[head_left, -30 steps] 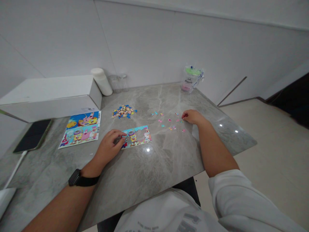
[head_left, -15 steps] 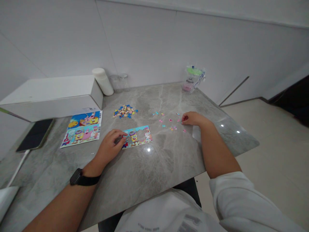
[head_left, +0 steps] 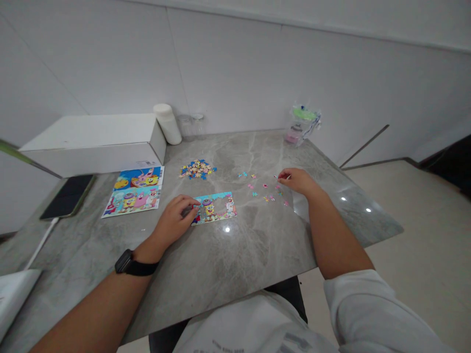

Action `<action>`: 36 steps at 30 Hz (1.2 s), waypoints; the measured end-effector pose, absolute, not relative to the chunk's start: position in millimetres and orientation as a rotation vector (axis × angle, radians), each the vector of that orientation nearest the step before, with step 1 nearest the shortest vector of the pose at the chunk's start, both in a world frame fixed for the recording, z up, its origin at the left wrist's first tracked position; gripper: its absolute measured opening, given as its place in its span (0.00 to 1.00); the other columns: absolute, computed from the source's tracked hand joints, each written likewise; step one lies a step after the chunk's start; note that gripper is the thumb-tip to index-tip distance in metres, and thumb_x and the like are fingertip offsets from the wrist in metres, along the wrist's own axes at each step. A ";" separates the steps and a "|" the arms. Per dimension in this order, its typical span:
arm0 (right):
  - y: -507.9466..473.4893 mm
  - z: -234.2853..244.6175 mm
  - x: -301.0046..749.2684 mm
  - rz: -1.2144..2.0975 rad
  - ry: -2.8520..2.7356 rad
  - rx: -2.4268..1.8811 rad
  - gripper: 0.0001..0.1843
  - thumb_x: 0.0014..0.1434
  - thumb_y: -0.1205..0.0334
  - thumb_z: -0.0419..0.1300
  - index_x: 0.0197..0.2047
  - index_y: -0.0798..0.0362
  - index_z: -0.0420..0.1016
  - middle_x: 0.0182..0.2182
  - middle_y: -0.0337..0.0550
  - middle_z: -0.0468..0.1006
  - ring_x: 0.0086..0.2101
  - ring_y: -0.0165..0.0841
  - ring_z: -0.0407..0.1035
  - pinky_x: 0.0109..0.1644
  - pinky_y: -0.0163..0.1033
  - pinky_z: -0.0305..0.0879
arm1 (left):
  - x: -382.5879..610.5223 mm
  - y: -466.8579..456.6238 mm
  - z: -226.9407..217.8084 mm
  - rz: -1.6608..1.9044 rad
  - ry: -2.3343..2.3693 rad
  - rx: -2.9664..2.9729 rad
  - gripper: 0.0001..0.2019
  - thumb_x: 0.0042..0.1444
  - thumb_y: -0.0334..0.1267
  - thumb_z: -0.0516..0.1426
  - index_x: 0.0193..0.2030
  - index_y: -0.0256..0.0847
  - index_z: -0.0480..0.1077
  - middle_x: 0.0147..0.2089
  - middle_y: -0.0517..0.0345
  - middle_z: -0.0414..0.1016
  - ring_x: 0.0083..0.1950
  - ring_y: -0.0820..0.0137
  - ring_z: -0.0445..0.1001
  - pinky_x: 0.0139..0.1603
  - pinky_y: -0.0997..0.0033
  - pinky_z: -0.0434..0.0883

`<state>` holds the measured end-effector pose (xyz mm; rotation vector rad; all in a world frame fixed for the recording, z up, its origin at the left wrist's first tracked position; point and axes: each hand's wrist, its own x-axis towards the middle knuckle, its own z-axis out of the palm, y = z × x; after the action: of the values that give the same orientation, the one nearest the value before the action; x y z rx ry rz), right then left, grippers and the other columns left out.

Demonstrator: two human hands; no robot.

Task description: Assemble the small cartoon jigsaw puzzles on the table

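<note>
A partly assembled jigsaw puzzle (head_left: 209, 211) with a cartoon picture and a gap right of its middle lies flat on the table. My left hand (head_left: 176, 218) curls over its left end, thumb and fingers gripping the edge and covering part of the picture. To the right, my right hand (head_left: 296, 180) is closed in a pinch just above the table; a small pale bit, seemingly a puzzle piece (head_left: 289, 177), shows at its fingers. Several loose pieces (head_left: 265, 186) lie spread beside that hand. A heap of mixed pieces (head_left: 197, 169) sits behind the puzzle.
A printed picture sheet (head_left: 136, 193) lies left of the puzzle, near a phone (head_left: 68, 196) on a cable. Along the wall stand a white box (head_left: 95, 142), a white bottle (head_left: 168, 124), glasses (head_left: 197, 126) and a plastic-wrapped cup (head_left: 300, 125). The table's right edge (head_left: 353, 196) slopes away.
My right hand has shifted slightly away from me among the loose pieces, and a pale bit now shows at its fingers. My left hand stays on the puzzle. The camera view has turned slightly left.
</note>
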<state>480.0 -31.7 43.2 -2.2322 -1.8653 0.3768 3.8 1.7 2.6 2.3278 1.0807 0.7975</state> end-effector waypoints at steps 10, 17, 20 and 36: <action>-5.8 76.1 432.5 0.364 -1.994 -2.050 0.08 0.65 0.59 0.64 0.43 0.50 0.84 0.42 0.44 0.86 0.39 0.34 0.76 0.47 0.38 0.67 | 5.4 -1.7 5.3 0.821 1.070 2.334 0.13 0.67 0.44 0.56 0.48 0.44 0.79 0.48 0.51 0.78 0.51 0.60 0.77 0.56 0.57 0.73; 51.4 62.6 393.6 0.302 -2.158 -2.145 0.09 0.64 0.63 0.65 0.47 0.50 0.85 0.45 0.46 0.86 0.45 0.37 0.77 0.48 0.37 0.67 | 4.7 -0.8 3.0 0.834 1.066 2.329 0.12 0.67 0.42 0.56 0.49 0.43 0.79 0.48 0.51 0.78 0.52 0.60 0.77 0.57 0.56 0.73; 70.2 51.4 376.2 0.305 -2.199 -2.193 0.12 0.64 0.64 0.66 0.51 0.50 0.84 0.47 0.46 0.86 0.46 0.36 0.77 0.48 0.36 0.67 | 4.2 -0.4 2.3 0.838 1.068 2.331 0.12 0.67 0.42 0.56 0.48 0.43 0.80 0.47 0.50 0.78 0.51 0.60 0.77 0.57 0.55 0.73; 79.5 30.4 353.8 0.434 -2.238 -2.183 0.10 0.55 0.66 0.69 0.42 0.50 0.84 0.42 0.44 0.86 0.40 0.35 0.79 0.43 0.34 0.68 | 5.3 -2.0 1.3 0.858 1.054 2.313 0.10 0.68 0.40 0.56 0.48 0.44 0.79 0.47 0.51 0.78 0.50 0.61 0.77 0.56 0.56 0.72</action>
<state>353.8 79.5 30.4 -2.1827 -2.2385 0.4339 5.3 -2.0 1.3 2.3131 1.0542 0.8584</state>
